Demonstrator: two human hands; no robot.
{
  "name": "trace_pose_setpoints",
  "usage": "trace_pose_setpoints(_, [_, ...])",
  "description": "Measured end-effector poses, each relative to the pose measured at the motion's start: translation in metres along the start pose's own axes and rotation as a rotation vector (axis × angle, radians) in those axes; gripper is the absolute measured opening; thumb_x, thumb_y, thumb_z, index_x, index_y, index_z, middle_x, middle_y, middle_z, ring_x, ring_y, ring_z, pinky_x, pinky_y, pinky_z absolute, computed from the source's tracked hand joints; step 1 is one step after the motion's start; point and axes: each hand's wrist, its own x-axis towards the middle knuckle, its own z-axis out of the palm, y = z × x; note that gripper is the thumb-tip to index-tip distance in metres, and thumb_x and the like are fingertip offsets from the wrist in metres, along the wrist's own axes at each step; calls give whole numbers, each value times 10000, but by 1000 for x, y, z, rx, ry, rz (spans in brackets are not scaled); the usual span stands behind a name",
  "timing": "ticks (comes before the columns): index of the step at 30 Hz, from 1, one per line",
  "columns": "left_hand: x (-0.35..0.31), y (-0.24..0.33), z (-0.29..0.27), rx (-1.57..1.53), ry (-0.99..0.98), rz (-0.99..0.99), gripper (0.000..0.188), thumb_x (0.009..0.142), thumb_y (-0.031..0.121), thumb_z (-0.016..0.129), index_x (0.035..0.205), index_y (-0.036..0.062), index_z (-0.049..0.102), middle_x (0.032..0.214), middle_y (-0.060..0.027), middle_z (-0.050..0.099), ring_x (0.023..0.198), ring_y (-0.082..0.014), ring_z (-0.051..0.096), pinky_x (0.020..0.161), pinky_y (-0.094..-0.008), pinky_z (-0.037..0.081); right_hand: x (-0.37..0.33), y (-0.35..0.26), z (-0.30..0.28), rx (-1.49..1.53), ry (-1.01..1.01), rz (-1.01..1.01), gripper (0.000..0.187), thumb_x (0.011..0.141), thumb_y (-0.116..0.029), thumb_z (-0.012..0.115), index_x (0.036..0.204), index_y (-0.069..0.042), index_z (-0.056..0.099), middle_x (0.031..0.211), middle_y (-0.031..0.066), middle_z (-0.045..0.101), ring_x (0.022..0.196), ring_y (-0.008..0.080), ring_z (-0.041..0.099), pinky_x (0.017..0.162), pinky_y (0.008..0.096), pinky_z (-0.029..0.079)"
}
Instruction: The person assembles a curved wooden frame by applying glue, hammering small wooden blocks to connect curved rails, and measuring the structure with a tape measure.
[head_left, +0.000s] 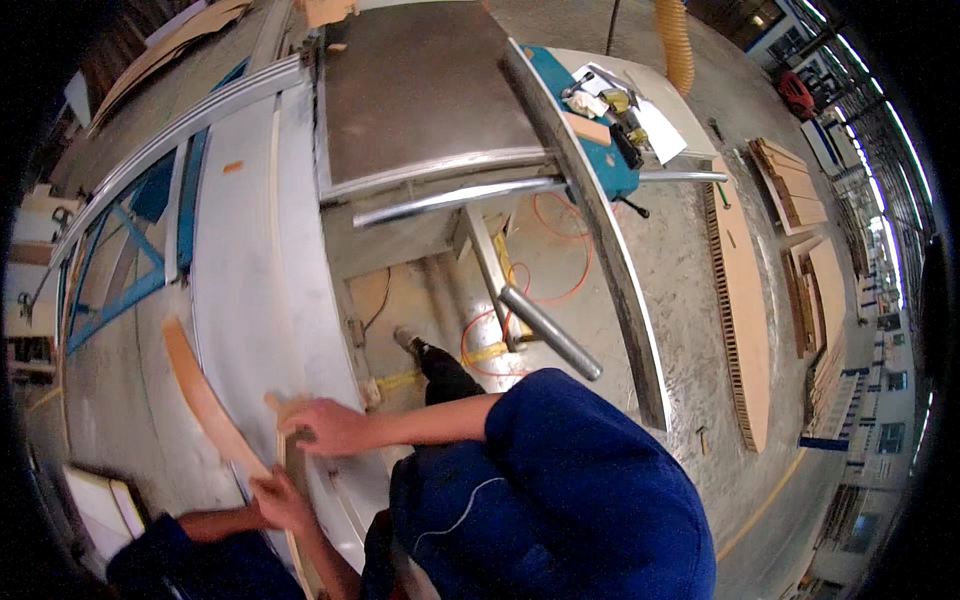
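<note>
A curved, tan wooden board [207, 400] reaches over the edge of the pale machine table. My left hand [283, 500] is closed around its near end. Farther right, my right hand [325, 426] has its fingers bent over the top of a narrow wooden strip [293, 462], which runs down toward the lower edge. Motion blurs this spot, so the exact grip is hard to see. Two forearms meet near my left hand; whose each one is, I cannot tell. A small orange wood offcut [233, 168] lies farther along the table [240, 230].
Beyond the table is a dark flat panel [425, 90]. A metal bar [460, 198] and a roller [550, 333] stick out at waist level. An orange hose [468, 345] loops over the floor. Tools [618, 105] lie on a teal surface; wooden panels [735, 310] lie at right.
</note>
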Motion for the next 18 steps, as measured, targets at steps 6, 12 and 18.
trace_pose_setpoints(6, [-11,48,-40,-219,-102,175,470,917,130,722,1333,-48,593,1146,-220,714,1021,-297,696,882,-395,548,-88,-31,-7,-37,89,35,397,822,-127,732,1206,-29,698,1190,177,687,1077,335,671,934,422,537])
trace_pose_setpoints(12, [-63,146,-14,-886,-643,89,627,914,10,696,1493,-38,461,1296,-131,609,1143,-203,594,988,-335,481,-210,-69,-88,-160,322,364,382,861,-126,706,1232,-40,694,1055,189,718,859,302,699,784,404,569])
trace_pose_setpoints(18, [29,164,68,-817,-568,293,281,927,173,724,1152,21,652,921,-33,625,737,-119,552,629,-279,463,-365,-116,-106,-209,677,574,402,875,-192,711,1257,-67,701,977,207,732,822,316,711,784,414,572])
